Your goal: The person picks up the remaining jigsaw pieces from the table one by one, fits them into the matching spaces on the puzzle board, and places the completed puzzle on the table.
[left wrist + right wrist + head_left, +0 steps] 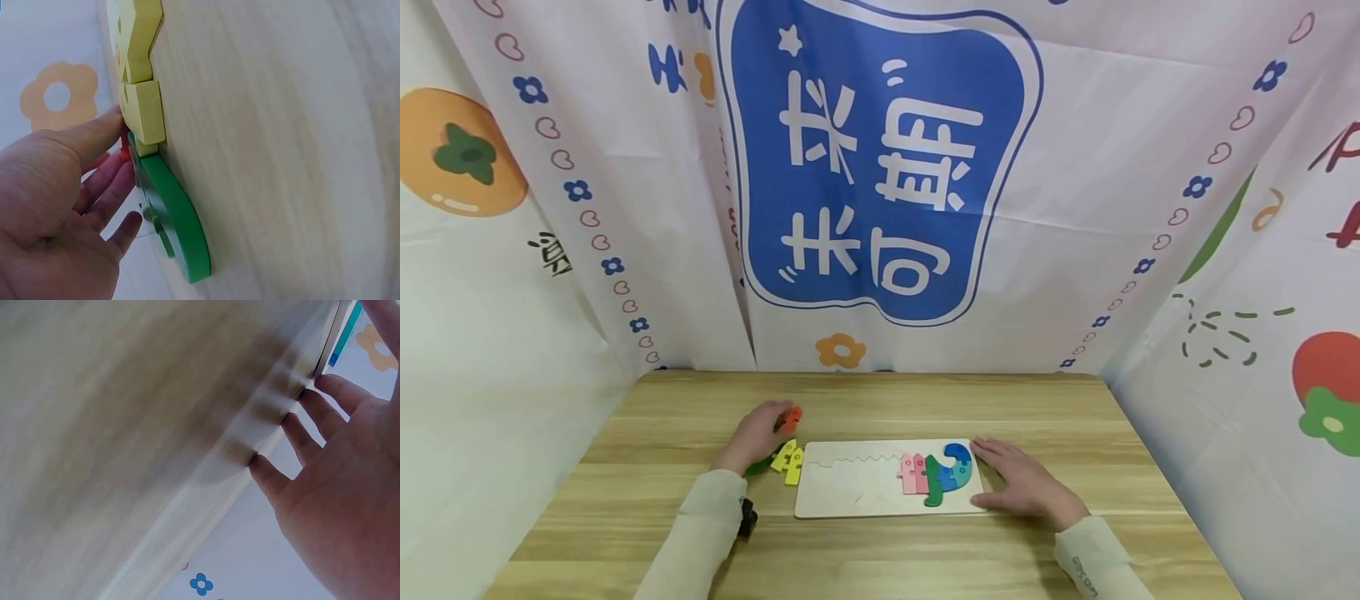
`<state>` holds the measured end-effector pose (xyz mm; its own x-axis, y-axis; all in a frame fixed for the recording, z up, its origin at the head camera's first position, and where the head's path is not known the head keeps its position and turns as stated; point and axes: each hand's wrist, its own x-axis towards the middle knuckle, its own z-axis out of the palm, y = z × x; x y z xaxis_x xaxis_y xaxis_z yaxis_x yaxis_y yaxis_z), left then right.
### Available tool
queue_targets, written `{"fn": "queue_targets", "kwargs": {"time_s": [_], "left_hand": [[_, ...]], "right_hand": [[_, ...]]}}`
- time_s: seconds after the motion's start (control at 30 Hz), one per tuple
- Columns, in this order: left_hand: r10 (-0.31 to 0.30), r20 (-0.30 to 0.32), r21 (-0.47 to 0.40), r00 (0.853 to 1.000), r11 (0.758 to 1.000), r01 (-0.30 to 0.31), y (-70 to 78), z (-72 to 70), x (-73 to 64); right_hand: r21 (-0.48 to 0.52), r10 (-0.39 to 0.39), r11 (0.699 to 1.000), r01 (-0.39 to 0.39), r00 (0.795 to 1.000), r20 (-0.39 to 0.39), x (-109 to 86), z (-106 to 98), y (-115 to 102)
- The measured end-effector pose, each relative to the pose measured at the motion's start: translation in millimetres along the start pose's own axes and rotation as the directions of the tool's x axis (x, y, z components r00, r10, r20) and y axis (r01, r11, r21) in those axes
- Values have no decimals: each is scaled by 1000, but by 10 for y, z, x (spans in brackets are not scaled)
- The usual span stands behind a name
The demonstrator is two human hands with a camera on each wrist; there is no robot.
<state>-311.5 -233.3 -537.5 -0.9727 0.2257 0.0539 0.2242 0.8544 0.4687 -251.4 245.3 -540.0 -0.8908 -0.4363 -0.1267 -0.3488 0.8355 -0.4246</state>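
A pale wooden puzzle board (850, 492) lies on the table. At its right end sit blue pieces (955, 475), a green piece (933, 482) and pink pieces (913, 473). Past the board's left end, my left hand (767, 432) pinches a red-orange puzzle piece (793, 417), mostly hidden by the hand in the left wrist view. Close to that hand lie yellow pieces (142, 109) and a green piece (178, 215). My right hand (1018, 479) rests with spread fingers at the board's right edge; in the right wrist view its fingertips (265, 472) touch the tabletop.
The wooden table (887, 558) reaches back to a printed white cloth (1112, 208), which hangs behind it and at both sides. A small black object (748, 518) shows at the left wrist.
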Motion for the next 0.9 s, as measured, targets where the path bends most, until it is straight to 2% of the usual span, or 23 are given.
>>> {"fn": "queue_targets", "kwargs": {"time_s": [0.13,0.27,0.53,0.77,0.9], "left_hand": [[-14,-17,-15,1000,1000,13,26,-6,0],[-9,-56,-85,998,996,4,74,-14,-8],[45,-141,-238,989,968,-78,228,-21,-76],[124,-210,-244,970,954,-175,383,-5,-177],[148,-247,-257,958,943,-212,482,-3,-229]], "right_hand": [[1,3,1000,-3,1000,-1,5,6,7],[6,2,1000,-2,1000,0,9,8,14],[-8,1,1000,-1,1000,-1,14,20,41],[-6,-6,1000,6,1000,-1,14,24,43],[0,-5,1000,5,1000,0,14,26,41]]}}
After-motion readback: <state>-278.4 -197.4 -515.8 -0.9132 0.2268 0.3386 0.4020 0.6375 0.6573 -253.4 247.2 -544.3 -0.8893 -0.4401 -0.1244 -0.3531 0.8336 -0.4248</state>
